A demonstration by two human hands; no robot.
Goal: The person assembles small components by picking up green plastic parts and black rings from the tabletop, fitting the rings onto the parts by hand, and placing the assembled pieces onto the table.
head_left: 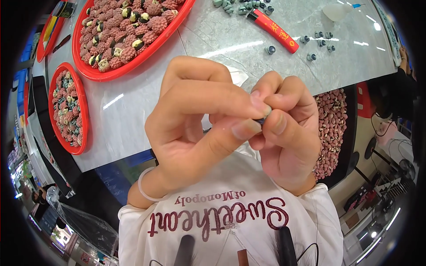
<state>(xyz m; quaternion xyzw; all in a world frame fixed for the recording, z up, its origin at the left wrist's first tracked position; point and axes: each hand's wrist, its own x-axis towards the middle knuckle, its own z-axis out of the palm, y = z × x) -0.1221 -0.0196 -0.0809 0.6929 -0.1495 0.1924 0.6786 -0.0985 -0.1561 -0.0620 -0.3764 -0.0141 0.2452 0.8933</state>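
Note:
My left hand [188, 119] and my right hand [290, 128] meet in front of my chest, thumbs and forefingers pinched together. Between the fingertips of both is a small dark blue-grey piece [261, 119], mostly covered by the fingers. Beyond the hands, several small grey-blue pieces with dark parts [270, 50] stand on the grey marbled table [208, 37]. More grey-green pieces [244, 6] are heaped at the far edge of view. Near them lies a long red case with gold marks and a black end [275, 32].
A large red tray [104, 76] of pink ridged pieces stands at the far left, with a smaller red tray [83, 115] nearer. To my right, below table level, is a mass of pink pieces [330, 133]. A translucent bottle with a blue tip [337, 12] lies at the far right.

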